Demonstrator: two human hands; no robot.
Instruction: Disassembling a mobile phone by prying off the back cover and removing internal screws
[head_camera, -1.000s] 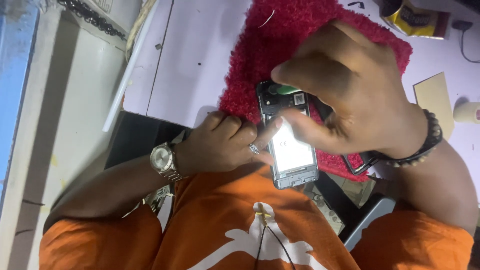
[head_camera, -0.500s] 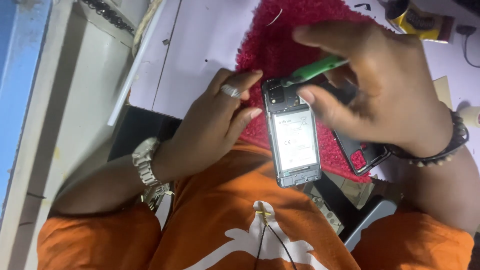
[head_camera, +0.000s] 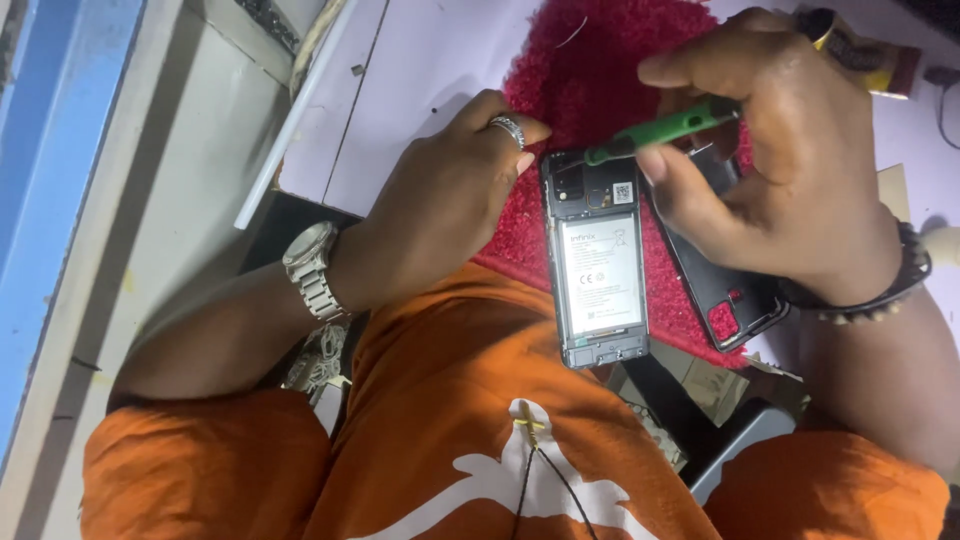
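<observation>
Two bare forearms reach in from below. The left hand lies palm down, fingers curled, a ring on one finger. The right hand arches above, thumb and fingertips pinched together.

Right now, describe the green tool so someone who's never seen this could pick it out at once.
Start at the red fuzzy mat on the pale table. On it lies an opened phone, back cover off and battery showing. The green-handled screwdriver is pinched in the right hand, its tip at the phone's top end; it is the only bright green, thin stick-shaped thing there, unlike the black back cover beside it.
</observation>
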